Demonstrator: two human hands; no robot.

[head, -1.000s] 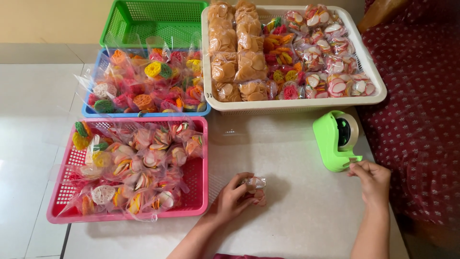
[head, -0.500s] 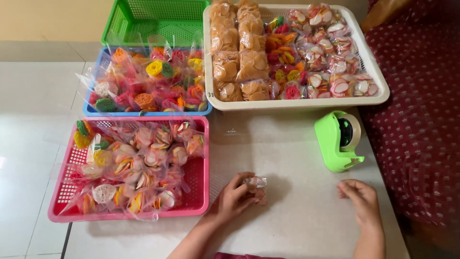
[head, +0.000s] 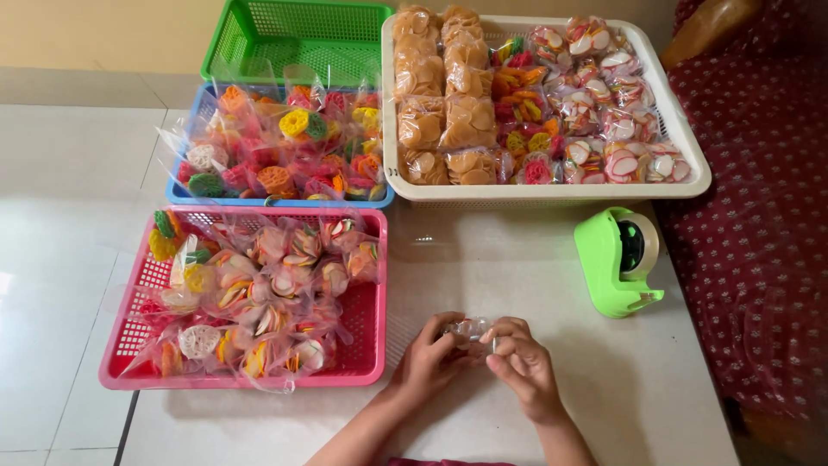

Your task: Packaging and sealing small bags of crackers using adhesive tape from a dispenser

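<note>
Low on the white table, my left hand (head: 429, 355) and my right hand (head: 523, 361) meet around a small clear plastic packet (head: 469, 330), each gripping one side of it. The packet's contents are mostly hidden by my fingers. A green tape dispenser (head: 619, 259) stands to the right of my hands, apart from them. A pink basket (head: 366, 345) of small clear bags with coloured crackers lies just left of my left hand.
Behind the pink basket a blue basket (head: 185, 192) holds more coloured cracker bags, and a green basket (head: 293, 39) is at the far edge. A white tray (head: 552, 192) at the back right carries rows of packed crackers. Dark red dotted fabric (head: 750, 242) lies along the right side.
My right hand has moved left from beside the tape dispenser to the packet and now grips it together with my left hand. The left hand stayed in place.
</note>
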